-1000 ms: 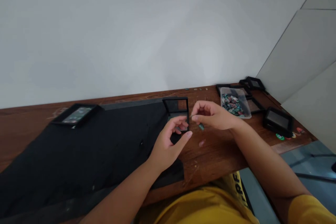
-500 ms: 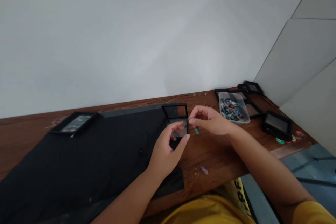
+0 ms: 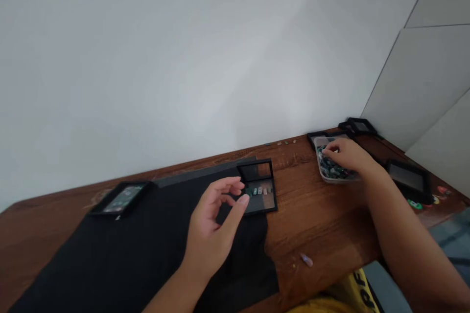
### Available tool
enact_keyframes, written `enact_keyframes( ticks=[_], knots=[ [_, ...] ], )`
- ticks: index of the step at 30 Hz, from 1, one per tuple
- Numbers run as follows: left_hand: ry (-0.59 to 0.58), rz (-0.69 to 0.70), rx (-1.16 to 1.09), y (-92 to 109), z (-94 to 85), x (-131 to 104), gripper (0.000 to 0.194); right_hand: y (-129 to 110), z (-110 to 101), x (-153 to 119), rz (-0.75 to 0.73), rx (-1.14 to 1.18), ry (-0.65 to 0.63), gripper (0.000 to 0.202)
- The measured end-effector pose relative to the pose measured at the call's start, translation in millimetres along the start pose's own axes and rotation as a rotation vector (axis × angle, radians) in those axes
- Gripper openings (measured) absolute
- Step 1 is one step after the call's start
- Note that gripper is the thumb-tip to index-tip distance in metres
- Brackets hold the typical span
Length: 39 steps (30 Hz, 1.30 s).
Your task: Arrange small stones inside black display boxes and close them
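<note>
A small black hinged case (image 3: 270, 202) stands open at the right edge of the black cloth (image 3: 157, 225), with a row of several small coloured pieces inside. My left hand (image 3: 216, 220) is just left of the case, its thumb and fingers apart and nothing between them. To the right, my right hand (image 3: 345, 154) reaches into a clear plastic tub (image 3: 320, 168) full of small green, dark and reddish pieces. Its fingers are pinched together at the pieces; what they hold, if anything, is too small to name.
Another black case (image 3: 123, 200) with pieces inside lies at the left. Black cases (image 3: 409, 178) are behind and right of the tub. One shiny piece (image 3: 306, 260) lies near the front edge. A white wall (image 3: 183, 58) borders the wooden table (image 3: 301, 215).
My right hand has moved right, from beside the open case into the tub. My left hand has drawn back a little, uncovering the row of pieces. The view has shifted slightly.
</note>
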State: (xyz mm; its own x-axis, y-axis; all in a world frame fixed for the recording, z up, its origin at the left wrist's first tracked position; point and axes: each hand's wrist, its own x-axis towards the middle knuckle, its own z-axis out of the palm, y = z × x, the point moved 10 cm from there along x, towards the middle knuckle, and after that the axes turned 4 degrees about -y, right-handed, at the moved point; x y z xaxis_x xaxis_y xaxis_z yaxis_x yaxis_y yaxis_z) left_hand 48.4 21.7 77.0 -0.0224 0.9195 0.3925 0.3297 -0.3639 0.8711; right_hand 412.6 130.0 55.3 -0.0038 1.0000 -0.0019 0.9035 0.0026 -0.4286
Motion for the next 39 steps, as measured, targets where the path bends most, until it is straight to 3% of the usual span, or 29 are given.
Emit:
enact_keyframes(
  ticks=[3,6,10,13,17,23,39],
  knots=[
    [0.009,-0.005,0.069,-16,-25.4,11,0.027,6,-2,-6,0.134,-0.058,-0.03,0.023],
    [0.026,-0.066,0.111,-52,-42.7,19,0.029,-7,-20,-8,0.126,-0.095,0.045,0.014],
    [0.024,-0.156,0.084,-90,-44.9,25,0.033,-66,-29,13,-0.051,-0.129,0.093,0.014],
    [0.069,-0.227,-0.039,-102,-43.9,27,0.035,-106,-2,46,-0.058,-0.34,-0.036,0.025],
    [0.097,-0.277,-0.095,-103,-44.1,26,0.037,-130,38,88,0.0,-0.391,-0.14,0.033],
    [0.11,-0.276,-0.087,-102,-47.7,28,0.04,-118,70,109,0.097,-0.406,-0.172,0.038],
    [0.043,-0.226,-0.022,-94,-40.5,31,0.038,-111,81,116,0.147,-0.421,-0.173,0.04]
  ],
)
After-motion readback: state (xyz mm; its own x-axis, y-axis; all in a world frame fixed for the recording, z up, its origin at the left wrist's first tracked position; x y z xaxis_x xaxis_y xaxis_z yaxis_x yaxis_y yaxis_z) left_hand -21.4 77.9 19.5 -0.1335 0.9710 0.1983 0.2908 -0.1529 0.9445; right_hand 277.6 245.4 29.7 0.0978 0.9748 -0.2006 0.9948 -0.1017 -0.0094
